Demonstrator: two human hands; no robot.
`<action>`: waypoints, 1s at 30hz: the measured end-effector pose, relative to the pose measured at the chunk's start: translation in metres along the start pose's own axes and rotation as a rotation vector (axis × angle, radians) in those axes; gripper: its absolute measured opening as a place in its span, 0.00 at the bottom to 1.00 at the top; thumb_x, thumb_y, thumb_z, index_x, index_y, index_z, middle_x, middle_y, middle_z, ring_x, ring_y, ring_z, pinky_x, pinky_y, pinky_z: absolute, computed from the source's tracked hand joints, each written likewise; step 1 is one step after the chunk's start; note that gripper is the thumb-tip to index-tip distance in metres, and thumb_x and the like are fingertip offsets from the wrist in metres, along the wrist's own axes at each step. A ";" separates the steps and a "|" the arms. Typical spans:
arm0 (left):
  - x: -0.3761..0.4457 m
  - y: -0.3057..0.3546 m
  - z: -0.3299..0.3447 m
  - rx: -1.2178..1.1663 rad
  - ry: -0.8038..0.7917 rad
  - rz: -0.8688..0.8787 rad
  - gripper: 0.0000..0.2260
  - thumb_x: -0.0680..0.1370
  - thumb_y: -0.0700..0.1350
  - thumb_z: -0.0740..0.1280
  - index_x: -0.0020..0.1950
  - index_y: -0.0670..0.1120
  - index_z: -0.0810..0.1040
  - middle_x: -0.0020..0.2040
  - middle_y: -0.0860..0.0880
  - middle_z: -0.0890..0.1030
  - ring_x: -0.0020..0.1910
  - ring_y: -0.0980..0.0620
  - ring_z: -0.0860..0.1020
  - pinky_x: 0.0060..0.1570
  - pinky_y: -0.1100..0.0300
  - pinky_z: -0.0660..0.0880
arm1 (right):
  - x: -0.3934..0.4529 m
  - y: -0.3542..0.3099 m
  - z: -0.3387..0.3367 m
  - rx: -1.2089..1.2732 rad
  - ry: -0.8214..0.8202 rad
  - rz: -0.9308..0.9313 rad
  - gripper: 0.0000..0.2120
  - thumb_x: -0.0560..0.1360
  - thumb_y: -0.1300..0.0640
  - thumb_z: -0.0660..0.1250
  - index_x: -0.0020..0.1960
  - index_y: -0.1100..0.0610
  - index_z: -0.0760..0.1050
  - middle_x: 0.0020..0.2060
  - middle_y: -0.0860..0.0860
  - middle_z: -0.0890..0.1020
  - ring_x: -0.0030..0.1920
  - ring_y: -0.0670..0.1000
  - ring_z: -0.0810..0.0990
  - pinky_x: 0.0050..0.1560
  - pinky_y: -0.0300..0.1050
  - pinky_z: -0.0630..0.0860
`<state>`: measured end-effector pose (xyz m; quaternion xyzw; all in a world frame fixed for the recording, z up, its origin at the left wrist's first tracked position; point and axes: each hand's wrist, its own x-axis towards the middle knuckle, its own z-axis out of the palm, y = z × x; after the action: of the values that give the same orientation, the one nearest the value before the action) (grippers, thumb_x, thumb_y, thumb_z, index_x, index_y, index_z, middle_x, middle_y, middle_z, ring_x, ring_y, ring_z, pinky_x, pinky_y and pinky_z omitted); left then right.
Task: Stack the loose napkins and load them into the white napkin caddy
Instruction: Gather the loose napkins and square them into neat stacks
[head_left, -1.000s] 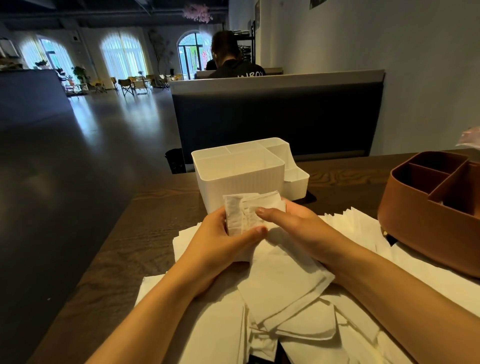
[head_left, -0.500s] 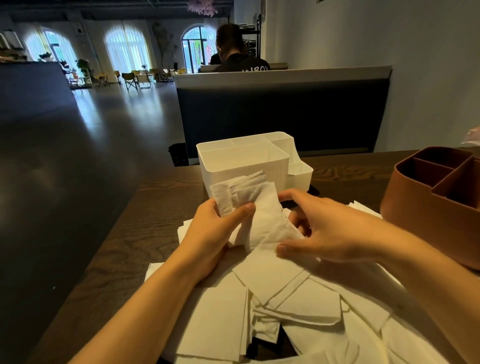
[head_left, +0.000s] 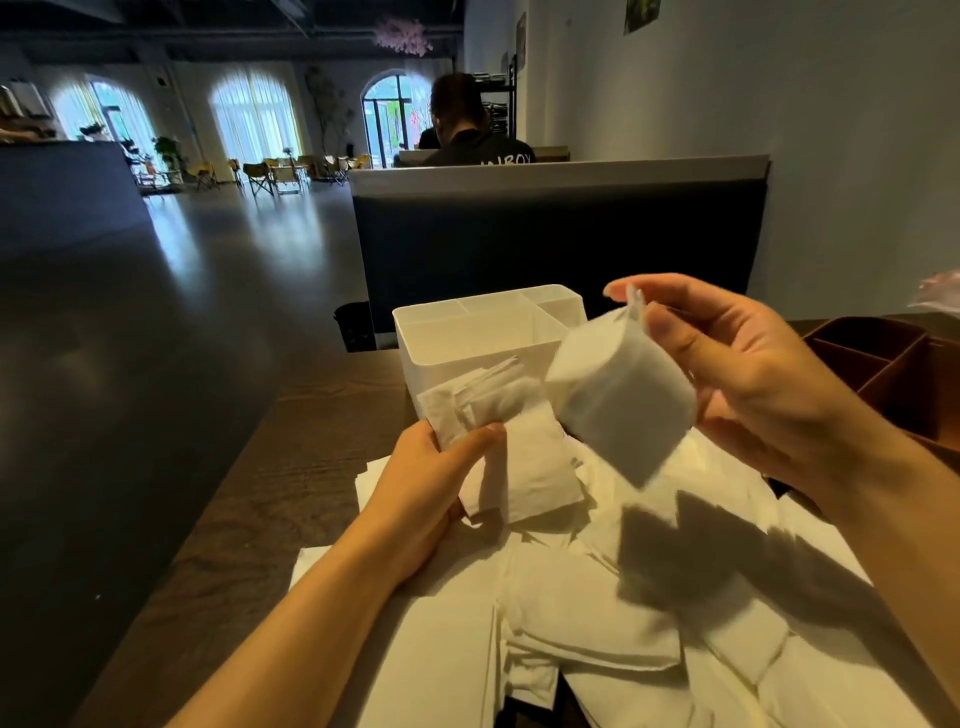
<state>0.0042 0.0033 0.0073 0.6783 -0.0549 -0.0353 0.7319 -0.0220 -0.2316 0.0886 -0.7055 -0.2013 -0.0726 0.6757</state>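
While the left hand (head_left: 441, 478) grips a small stack (head_left: 498, 441) of napkins, thumb curled over its front, the stack stands roughly upright just before the white caddy (head_left: 467, 332), its long axis running up and slightly away from the person. How many napkins are in the stack cannot be counted; several offset edges show at its top. To the right and a little higher, the right hand (head_left: 748, 384) pinches one napkin (head_left: 623, 410) by its top edge between thumb and forefinger, the sheet hanging down, blurred. That napkin lies just right of the stack, near it but seemingly apart, so the likely next move is leftward and down, laying it against the stack's face; the right hand is nearer for this. One caddy is in view, with a big front compartment looking empty. Loose napkins (head_left: 649, 623) cover the table (head_left: 291, 467) below, too many and too overlapped to count. One brown caddy (head_left: 893, 374) sits far right.
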 end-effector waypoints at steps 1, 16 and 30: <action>-0.001 0.004 0.001 -0.047 -0.034 -0.033 0.10 0.81 0.43 0.70 0.61 0.48 0.82 0.50 0.50 0.88 0.48 0.52 0.87 0.41 0.59 0.82 | -0.001 -0.003 0.003 0.023 -0.021 -0.023 0.15 0.74 0.55 0.65 0.61 0.51 0.79 0.50 0.44 0.85 0.52 0.48 0.85 0.43 0.40 0.82; -0.017 0.028 0.005 -0.367 -0.264 -0.279 0.14 0.82 0.48 0.64 0.67 0.47 0.79 0.54 0.45 0.87 0.48 0.45 0.86 0.47 0.48 0.85 | -0.006 0.007 0.026 -0.138 -0.033 -0.050 0.17 0.75 0.47 0.65 0.63 0.47 0.78 0.51 0.44 0.84 0.52 0.47 0.85 0.41 0.38 0.81; -0.015 0.016 0.010 -0.627 -0.423 -0.346 0.40 0.66 0.57 0.80 0.75 0.50 0.72 0.68 0.38 0.79 0.64 0.35 0.80 0.55 0.43 0.81 | 0.002 0.052 0.043 0.051 0.359 -0.067 0.11 0.80 0.52 0.66 0.61 0.52 0.78 0.54 0.49 0.84 0.56 0.49 0.83 0.50 0.44 0.83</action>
<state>-0.0127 -0.0038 0.0231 0.3993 -0.0759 -0.3115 0.8589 -0.0078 -0.1895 0.0384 -0.6567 -0.1028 -0.2147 0.7156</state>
